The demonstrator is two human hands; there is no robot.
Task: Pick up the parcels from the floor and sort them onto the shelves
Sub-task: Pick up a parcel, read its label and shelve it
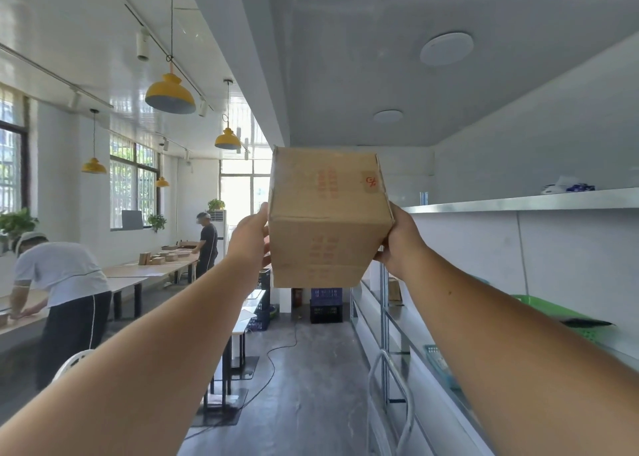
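Both hands hold one brown parcel (328,220) up high, beside the shelves on the right and about level with the top shelf (501,204). The left hand (250,239) grips its left side and the right hand (401,244) grips its right side. The fingers (265,248) wrap round the edges (most of them hide behind the card). The parcel is shut, tilts a bit and has red print on it.

Near the right arm, a green basket (539,305) sits on a middle shelf with something dark lying in it. Lower down is a blue basket (436,359); I cannot tell what is in it. A white and blue packet (568,186) lies on the top shelf.

At the far end of the floor, a blue crate (326,295) stands on a black crate (326,314). On the left, a person in a white top (62,276) bends over a long worktop (124,276). Farther off, a person in a dark top (208,244) stands by small brown boxes (166,257) on it.
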